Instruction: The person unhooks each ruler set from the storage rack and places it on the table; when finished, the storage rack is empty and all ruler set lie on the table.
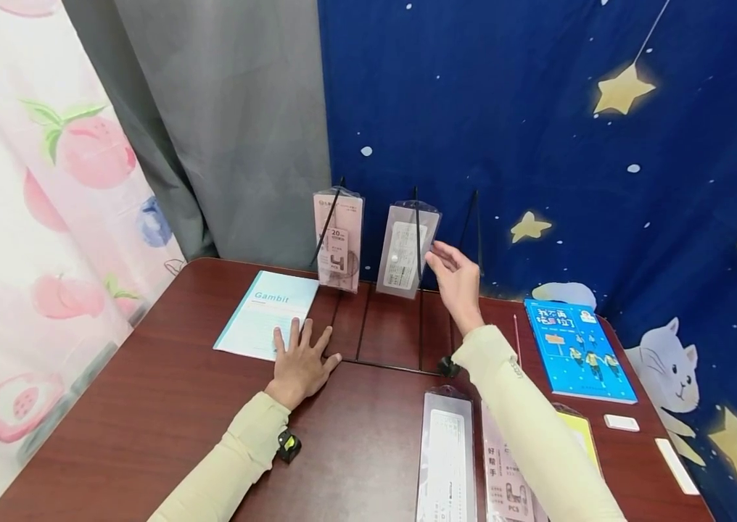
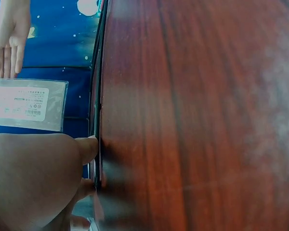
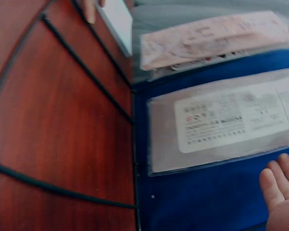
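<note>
A clear plastic packet with a white label (image 1: 404, 254) hangs tilted on a black wire rack (image 1: 417, 217). My right hand (image 1: 456, 279) is at the packet's right edge, its fingertips touching or very near it; in the right wrist view its fingers (image 3: 277, 185) lie just beside that edge, fairly straight. My left hand (image 1: 301, 368) rests with spread fingers on the table by the rack's base, fingertips over a white booklet (image 1: 277, 308). To the left, a pink packet (image 1: 340, 243) hangs on the same rack.
On the table's near right lie another labelled packet (image 1: 447, 457), a pink packet (image 1: 505, 471) and a yellow one (image 1: 580, 438), partly under my right sleeve. A blue book (image 1: 577, 351), a white eraser-like block (image 1: 621, 423) and a white strip (image 1: 677, 466) are farther right. Curtains hang behind.
</note>
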A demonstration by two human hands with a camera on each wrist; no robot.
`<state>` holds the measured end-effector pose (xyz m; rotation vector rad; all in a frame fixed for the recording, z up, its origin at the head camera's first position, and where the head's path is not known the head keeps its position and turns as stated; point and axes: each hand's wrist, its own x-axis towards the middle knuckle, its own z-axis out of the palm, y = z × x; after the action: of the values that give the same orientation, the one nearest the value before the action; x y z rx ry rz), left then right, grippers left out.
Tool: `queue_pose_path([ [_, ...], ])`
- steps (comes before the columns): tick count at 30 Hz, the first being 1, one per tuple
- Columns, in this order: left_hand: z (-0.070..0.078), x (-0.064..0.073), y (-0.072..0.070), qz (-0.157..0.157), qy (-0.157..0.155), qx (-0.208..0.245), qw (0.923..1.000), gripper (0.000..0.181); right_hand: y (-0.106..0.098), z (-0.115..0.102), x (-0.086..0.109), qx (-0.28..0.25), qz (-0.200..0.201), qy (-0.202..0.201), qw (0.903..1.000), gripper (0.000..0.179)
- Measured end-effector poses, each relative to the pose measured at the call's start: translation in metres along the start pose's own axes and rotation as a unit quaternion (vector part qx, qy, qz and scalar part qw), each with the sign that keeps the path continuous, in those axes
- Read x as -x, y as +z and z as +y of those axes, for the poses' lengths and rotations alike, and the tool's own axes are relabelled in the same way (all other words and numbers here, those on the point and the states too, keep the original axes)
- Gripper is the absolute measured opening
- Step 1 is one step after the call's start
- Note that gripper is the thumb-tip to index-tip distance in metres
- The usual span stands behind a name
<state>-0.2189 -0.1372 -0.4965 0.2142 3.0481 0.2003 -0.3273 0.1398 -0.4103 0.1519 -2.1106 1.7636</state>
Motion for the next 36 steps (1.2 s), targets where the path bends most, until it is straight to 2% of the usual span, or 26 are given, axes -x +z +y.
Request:
queue_pose_path([
  [4, 0.0, -0.001, 0.0, 0.0, -0.001, 0.002, 1.0, 0.063, 0.001, -0.003, -0.009, 0.01, 0.001, 0.003, 0.9999, 0.041],
  [10, 0.001, -0.001, 0.0, -0.004, -0.002, 0.004, 1.0, 0.063, 0.002, -0.004, -0.008, 0.041, 0.001, 0.021, 0.9989, 0.042],
  [18, 0.001, -0.001, 0.0, 0.0, -0.002, 0.006, 1.0, 0.063, 0.006, -0.006, -0.007, 0.014, -0.001, 0.023, 0.9996, 0.033],
  [25, -0.001, -0.001, 0.002, -0.003, -0.004, 0.007, 1.0, 0.063, 0.002, -0.01, -0.001, -0.001, -0.012, 0.018, 0.9998, 0.032],
  [30, -0.001, -0.001, 0.001, -0.002, -0.004, 0.011, 0.9999, 0.063, -0.001, -0.014, 0.005, 0.017, -0.024, 0.008, 0.9995, 0.031],
  [36, -0.002, -0.001, 0.002, 0.001, -0.004, 0.012, 0.9999, 0.063, -0.005, -0.019, 0.013, 0.034, -0.033, 0.014, 0.9988, 0.03],
])
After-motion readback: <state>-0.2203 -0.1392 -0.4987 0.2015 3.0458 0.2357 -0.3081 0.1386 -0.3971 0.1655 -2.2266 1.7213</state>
